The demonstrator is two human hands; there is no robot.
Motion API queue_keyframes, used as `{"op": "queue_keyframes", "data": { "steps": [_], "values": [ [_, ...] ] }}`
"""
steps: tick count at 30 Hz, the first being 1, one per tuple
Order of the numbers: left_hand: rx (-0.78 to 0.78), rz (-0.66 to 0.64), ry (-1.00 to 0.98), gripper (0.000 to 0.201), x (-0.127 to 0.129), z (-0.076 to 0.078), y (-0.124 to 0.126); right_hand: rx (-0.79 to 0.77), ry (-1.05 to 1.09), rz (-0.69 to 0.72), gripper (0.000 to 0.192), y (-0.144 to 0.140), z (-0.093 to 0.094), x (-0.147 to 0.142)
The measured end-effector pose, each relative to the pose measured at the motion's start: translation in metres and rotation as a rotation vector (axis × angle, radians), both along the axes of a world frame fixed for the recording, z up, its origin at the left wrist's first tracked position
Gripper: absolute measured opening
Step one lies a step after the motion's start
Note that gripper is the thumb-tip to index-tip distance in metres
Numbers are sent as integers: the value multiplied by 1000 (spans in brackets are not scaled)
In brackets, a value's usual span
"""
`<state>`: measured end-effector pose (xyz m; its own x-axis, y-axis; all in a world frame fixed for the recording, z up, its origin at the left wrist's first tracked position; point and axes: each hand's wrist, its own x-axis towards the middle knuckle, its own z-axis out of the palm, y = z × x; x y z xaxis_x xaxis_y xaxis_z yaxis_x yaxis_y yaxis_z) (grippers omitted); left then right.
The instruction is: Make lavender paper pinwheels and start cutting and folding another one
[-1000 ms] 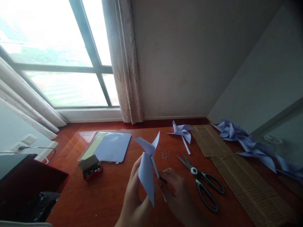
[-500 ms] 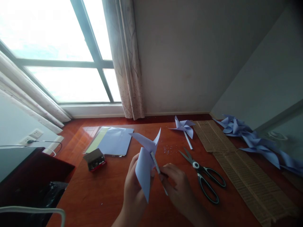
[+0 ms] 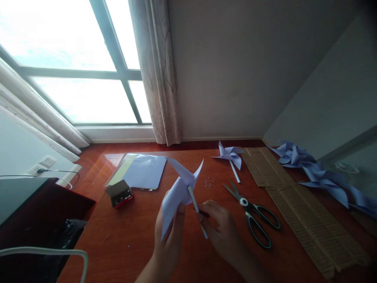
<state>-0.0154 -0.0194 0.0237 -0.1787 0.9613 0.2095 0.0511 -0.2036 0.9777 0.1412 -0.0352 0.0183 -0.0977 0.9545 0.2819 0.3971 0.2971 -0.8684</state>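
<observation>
Head view: the left hand grips the pale blue paper pinwheel by its lower blade, fingers closed on the paper, holding it above the bench. The right hand pinches the pinwheel's thin stick between fingertips. Scissors lie just right of the hands, a finished pinwheel beyond them, paper sheets and a small box to the left.

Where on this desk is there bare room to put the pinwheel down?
Bare wood shows near the desk's front left, below the small box and left of the left hand. Another patch lies between the paper sheets and the finished pinwheel. It is crowded on the right: scissors, woven mat and a pinwheel pile.
</observation>
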Motion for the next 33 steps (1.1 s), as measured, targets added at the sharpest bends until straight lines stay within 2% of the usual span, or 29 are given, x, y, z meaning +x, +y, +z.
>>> {"op": "queue_keyframes", "data": {
  "steps": [4,7,12,16,20,22,27,33],
  "values": [
    [-137,21,-76,30,0,-9,-2,121,-71,-33,14,-2,-7,-1],
    [-228,53,-111,33,2,-11,-4,186,-105,-30,16,-4,-9,-2],
    [-242,122,-166,37,3,-15,-5,247,-153,-17,15,-7,-8,-3],
    [-142,127,-143,34,0,-16,-8,297,-204,-102,15,-9,-11,-4],
    [-61,-76,-87,24,-2,-3,-12,321,-210,-139,14,-10,-12,-4],
    [-9,-137,-42,17,-3,3,-15,340,-219,-147,17,-11,-10,-4],
    [129,-144,112,11,-7,7,-18,394,-268,-189,20,-12,-5,-2],
    [310,-182,149,14,-6,22,-14,461,-325,-263,23,-13,-8,0]
  ]
}}
